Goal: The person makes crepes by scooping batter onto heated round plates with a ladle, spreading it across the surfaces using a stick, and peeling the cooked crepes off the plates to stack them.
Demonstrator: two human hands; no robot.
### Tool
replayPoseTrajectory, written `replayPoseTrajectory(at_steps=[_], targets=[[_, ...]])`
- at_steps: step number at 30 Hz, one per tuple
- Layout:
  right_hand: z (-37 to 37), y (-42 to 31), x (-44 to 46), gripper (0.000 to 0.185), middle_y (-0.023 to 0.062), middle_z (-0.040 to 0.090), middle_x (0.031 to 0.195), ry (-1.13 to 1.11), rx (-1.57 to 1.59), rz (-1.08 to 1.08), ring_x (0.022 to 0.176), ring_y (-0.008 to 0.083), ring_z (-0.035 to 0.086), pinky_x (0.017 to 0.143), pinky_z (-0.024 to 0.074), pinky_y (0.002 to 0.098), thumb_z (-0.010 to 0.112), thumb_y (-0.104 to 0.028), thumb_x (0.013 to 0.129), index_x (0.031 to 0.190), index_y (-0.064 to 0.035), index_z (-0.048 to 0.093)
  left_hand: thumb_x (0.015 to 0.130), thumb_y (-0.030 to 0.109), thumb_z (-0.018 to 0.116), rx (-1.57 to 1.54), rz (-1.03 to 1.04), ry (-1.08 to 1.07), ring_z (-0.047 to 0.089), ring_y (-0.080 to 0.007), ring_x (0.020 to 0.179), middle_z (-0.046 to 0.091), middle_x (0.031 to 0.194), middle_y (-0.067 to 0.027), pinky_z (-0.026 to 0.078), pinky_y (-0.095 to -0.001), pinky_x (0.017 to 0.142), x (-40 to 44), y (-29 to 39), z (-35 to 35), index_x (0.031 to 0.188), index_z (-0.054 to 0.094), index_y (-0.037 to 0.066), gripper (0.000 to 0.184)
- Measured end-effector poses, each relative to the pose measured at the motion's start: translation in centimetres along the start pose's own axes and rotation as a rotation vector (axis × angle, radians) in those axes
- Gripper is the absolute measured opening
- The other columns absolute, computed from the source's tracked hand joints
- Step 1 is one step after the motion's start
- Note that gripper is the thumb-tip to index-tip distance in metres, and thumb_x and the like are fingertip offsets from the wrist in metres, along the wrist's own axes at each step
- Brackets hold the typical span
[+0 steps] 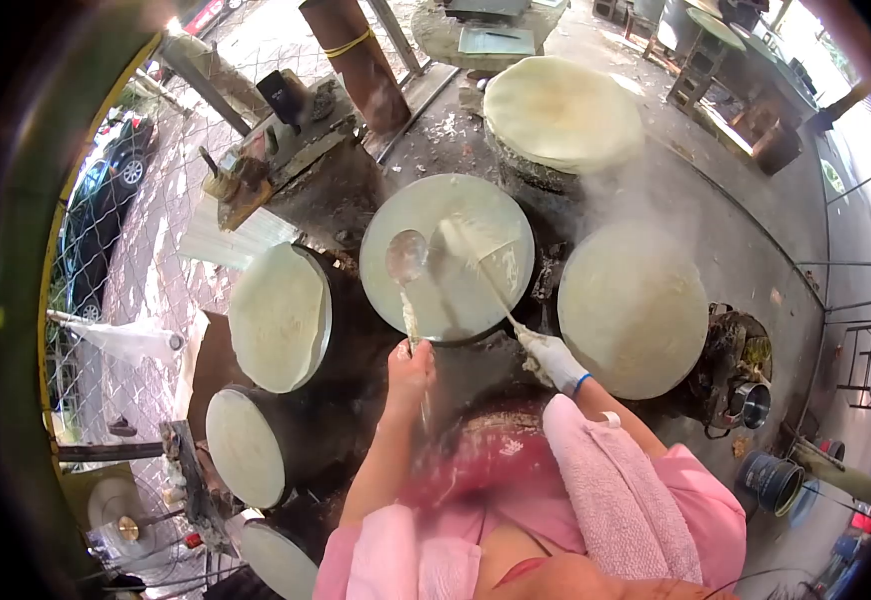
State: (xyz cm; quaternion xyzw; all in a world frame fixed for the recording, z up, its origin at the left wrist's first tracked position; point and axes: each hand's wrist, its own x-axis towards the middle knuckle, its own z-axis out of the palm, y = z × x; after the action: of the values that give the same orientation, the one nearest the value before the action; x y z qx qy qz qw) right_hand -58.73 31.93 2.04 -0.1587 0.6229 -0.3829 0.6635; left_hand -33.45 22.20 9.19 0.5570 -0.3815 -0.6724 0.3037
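Observation:
On the round griddle (386, 210) straight ahead, a pale batter-like film covers much of the surface. My bare left hand (412, 368) is closed on the handle of a ladle (407, 256), whose round bowl is over the griddle's left part. In a white glove, my right hand (549, 357) grips the thin handle of a spreader (464, 243); its pale head lies over the griddle's upper middle. Both hands are at the griddle's near edge, apart from each other. Thicker pale batter shows beside the spreader.
Steam rises over a covered round griddle (633, 312) at the right. Another holds a pale sheet (564, 113) at the back. More pale rounds (281, 317) stand at the left. A metal pot (751, 404) sits at the right, and a chain-link fence (171, 190) runs along the left.

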Motion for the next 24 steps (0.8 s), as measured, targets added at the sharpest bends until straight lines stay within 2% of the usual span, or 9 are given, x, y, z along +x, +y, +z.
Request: replayPoseTrajectory(at_steps=[3,5,9,13,14,15,17,19,24], targets=[[-1.9,-1.2,0.8,0.046,-0.0051,0.053,0.066,0.082,-0.235,-0.157,0.051,0.0060,0.045,0.045,0.0375,0.0239,0.061,-0.042,0.095,0.137,-0.0220,0.059,0.097,0.014,0.057,-0.027,-0.015,0.051,0.041,-0.0065,0.048,0.047,0.064,0.0029,0.033,-0.0238,0.041,0.1,-0.1,0.1,0.084,0.051,0.008,0.016],[-3.7,-1.6,3.5,0.049,-0.0058,0.053,0.067,0.162,-0.131,-0.187,0.052,0.0058,0.043,0.050,0.0388,0.0240,0.061,-0.042,0.095,0.138,-0.0191,0.057,0.097,0.013,0.057,-0.038,0.006,0.062,0.039,-0.0073,0.046,0.047,0.064,0.0017,0.032,-0.0249,0.040,0.2,-0.5,-0.1,0.082,0.049,0.009,0.018],[-3.0,-3.5,1.7,0.050,-0.0052,0.056,0.070,-0.035,-0.403,-0.065,0.055,0.0053,0.048,0.050,0.0402,0.0238,0.062,-0.040,0.095,0.140,-0.0183,0.056,0.097,0.013,0.056,-0.032,0.002,0.089,0.039,-0.0082,0.045,0.045,0.062,0.0011,0.031,-0.0256,0.040,0.4,-1.0,-0.8,0.083,0.050,0.007,0.017],[-5.2,-0.8,5.2,0.047,-0.0028,0.060,0.076,0.030,-0.353,-0.335,0.068,0.0041,0.053,0.061,0.0426,0.0220,0.064,-0.035,0.094,0.137,-0.0170,0.058,0.096,0.013,0.056,-0.053,0.043,0.072,0.040,-0.0091,0.044,0.045,0.061,0.0003,0.031,-0.0255,0.040,2.6,-0.3,-1.3,0.084,0.053,0.003,0.016],[-4.1,-3.5,3.2,0.046,-0.0011,0.064,0.083,0.055,-0.213,-0.239,0.075,0.0058,0.055,0.072,0.0450,0.0228,0.066,-0.032,0.093,0.134,-0.0113,0.060,0.097,0.013,0.056,-0.052,0.061,0.051,0.041,-0.0091,0.044,0.045,0.061,0.0003,0.031,-0.0255,0.040,3.7,-0.1,-1.6,0.085,0.053,0.003,0.016],[-5.3,-2.2,5.5,0.048,-0.0004,0.067,0.090,0.094,-0.368,-0.198,0.076,0.0084,0.056,0.079,0.0460,0.0232,0.066,-0.033,0.093,0.134,-0.0088,0.059,0.097,0.013,0.056,-0.051,0.081,0.030,0.041,-0.0092,0.044,0.045,0.061,0.0004,0.031,-0.0255,0.040,4.8,0.1,-1.9,0.085,0.053,0.003,0.016],[-4.5,-1.5,4.7,0.047,0.0011,0.069,0.096,0.046,-0.576,-0.326,0.078,0.0082,0.057,0.077,0.0482,0.0240,0.063,-0.036,0.094,0.136,-0.0138,0.058,0.095,0.012,0.057,-0.078,0.043,0.003,0.041,-0.0087,0.046,0.045,0.063,0.0003,0.031,-0.0250,0.040,7.2,1.0,-2.0,0.085,0.052,0.003,0.015],[-3.3,-1.3,1.5,0.047,0.0008,0.070,0.094,0.003,-0.507,-0.123,0.071,0.0083,0.057,0.069,0.0518,0.0276,0.061,-0.037,0.095,0.139,-0.0209,0.056,0.093,0.008,0.056,-0.104,0.009,-0.027,0.042,-0.0085,0.050,0.047,0.065,-0.0001,0.030,-0.0250,0.041,9.5,1.7,-2.0,0.081,0.050,0.004,0.014],[-3.9,5.6,-1.0,0.047,-0.0061,0.061,0.082,0.230,-0.216,-0.222,0.062,0.0050,0.050,0.059,0.0455,0.0238,0.063,-0.031,0.096,0.138,-0.0143,0.056,0.092,0.007,0.058,-0.134,-0.052,-0.104,0.040,-0.0088,0.048,0.047,0.064,-0.0007,0.030,-0.0247,0.040,13.3,0.4,-2.3,0.080,0.052,0.003,0.014]])
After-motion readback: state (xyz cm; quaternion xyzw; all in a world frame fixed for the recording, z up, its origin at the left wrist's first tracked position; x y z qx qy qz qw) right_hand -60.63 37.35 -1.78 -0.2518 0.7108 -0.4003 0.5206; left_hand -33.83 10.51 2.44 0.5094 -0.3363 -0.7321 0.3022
